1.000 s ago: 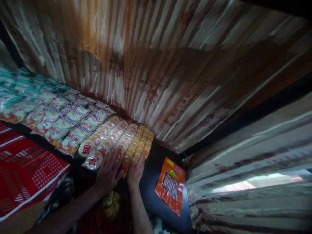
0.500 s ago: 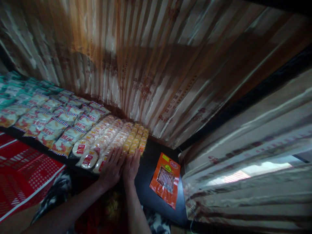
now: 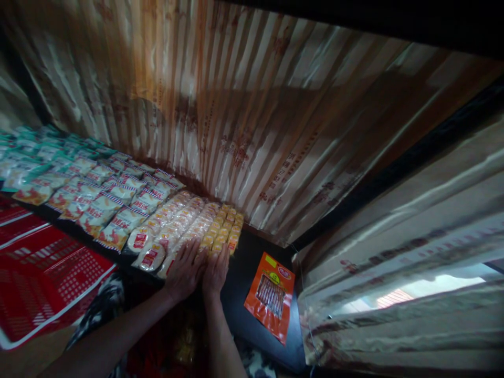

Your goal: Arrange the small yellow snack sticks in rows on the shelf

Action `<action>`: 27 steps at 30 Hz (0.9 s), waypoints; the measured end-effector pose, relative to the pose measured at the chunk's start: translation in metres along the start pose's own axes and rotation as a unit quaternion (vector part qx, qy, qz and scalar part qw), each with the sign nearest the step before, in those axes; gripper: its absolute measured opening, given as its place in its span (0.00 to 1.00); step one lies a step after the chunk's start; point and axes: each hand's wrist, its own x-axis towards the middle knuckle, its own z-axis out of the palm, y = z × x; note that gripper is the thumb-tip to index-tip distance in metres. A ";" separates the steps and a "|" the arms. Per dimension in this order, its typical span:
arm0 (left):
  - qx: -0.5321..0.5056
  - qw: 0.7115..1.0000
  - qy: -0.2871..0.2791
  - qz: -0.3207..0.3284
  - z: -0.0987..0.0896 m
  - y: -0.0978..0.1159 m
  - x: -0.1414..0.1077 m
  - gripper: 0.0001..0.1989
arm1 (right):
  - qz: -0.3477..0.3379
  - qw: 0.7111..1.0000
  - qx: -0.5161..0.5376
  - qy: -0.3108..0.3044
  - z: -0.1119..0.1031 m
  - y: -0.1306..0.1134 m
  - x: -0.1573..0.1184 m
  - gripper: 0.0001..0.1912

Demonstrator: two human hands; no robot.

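Note:
Rows of small yellow-wrapped packets stand at the right end of a long row of packaged snacks. My right hand rests with its fingers stretched over the front of these packets. Beside it, my left hand lies with fingers extended on the front of the round, clear-wrapped white crackers and the edge of the yellow packets. Neither hand is closed around anything. An orange pouch with a window showing dark strips lies flat to the right of my right hand.
Striped-edge snack bags and green bags fill the black shelf to the left. A red plastic basket is below at lower left. Wrinkled printed sheeting hangs behind and to the right.
The view has shifted slightly, so the goods appear a little lower and further right. Both hands stay against the front of the packets in nearly the same pose.

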 end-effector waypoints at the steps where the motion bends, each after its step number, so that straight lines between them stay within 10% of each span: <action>1: 0.002 1.000 0.002 -0.001 -0.001 0.000 0.000 0.24 | -0.002 1.000 -0.006 0.005 -0.001 -0.001 0.000 0.30; 13: 0.045 0.998 -0.006 -0.039 -0.017 -0.035 -0.017 0.24 | -0.107 0.990 -0.076 0.048 -0.013 -0.022 -0.019 0.29; 20: 0.026 0.999 0.028 -0.033 -0.016 -0.042 -0.019 0.25 | -0.198 0.979 -0.036 -0.012 0.000 -0.075 -0.017 0.25; 27: 0.041 0.991 0.052 -0.116 -0.029 -0.093 -0.025 0.28 | -0.206 0.973 0.007 -0.103 0.037 -0.117 -0.005 0.25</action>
